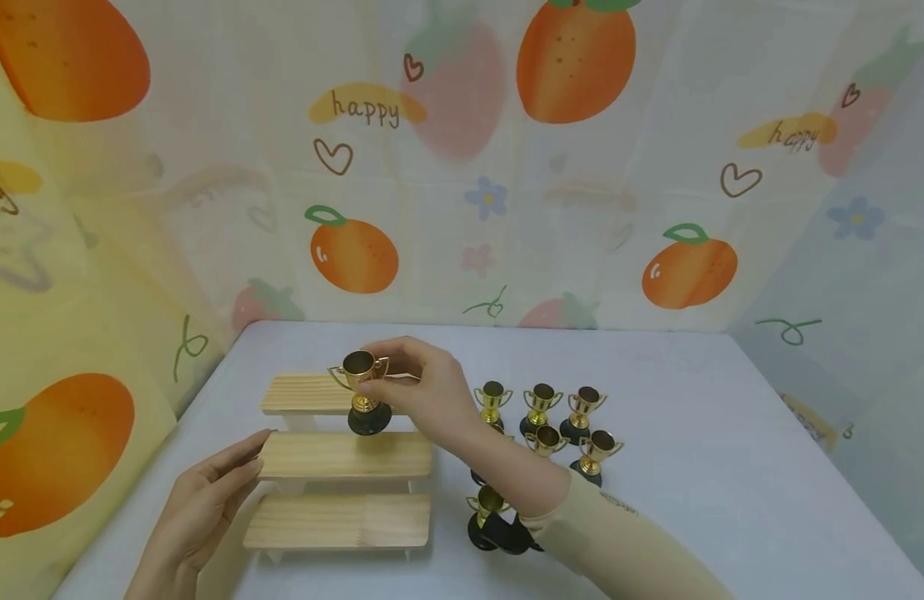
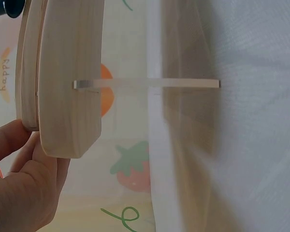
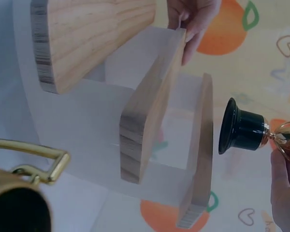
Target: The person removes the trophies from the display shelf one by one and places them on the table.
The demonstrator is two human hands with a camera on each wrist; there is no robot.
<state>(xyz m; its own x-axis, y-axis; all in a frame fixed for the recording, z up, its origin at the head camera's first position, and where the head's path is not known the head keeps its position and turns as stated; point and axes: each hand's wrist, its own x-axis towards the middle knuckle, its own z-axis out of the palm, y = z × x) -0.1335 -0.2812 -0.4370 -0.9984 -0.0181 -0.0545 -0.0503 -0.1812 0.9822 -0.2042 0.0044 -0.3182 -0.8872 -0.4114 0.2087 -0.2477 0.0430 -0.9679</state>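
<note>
My right hand (image 1: 432,396) pinches a small gold trophy cup (image 1: 359,368) with two handles and a black round base. The trophy is upright, in front of the top board (image 1: 300,393) of a three-step wooden stand in the head view. In the right wrist view, its black base (image 3: 246,129) shows beside the top board's face, with a gap between. At the stand's left side, my left hand (image 1: 207,492) pinches the end of the middle board (image 1: 345,456) between thumb and fingers. The bottom board (image 1: 334,522) bears nothing.
Several matching trophies (image 1: 540,402) stand on the white tabletop (image 1: 686,433) right of the stand, partly hidden by my right forearm. One trophy (image 1: 490,502) stands nearest the front, close to the bottom board. A fruit-patterned cloth (image 1: 447,217) hangs behind the table.
</note>
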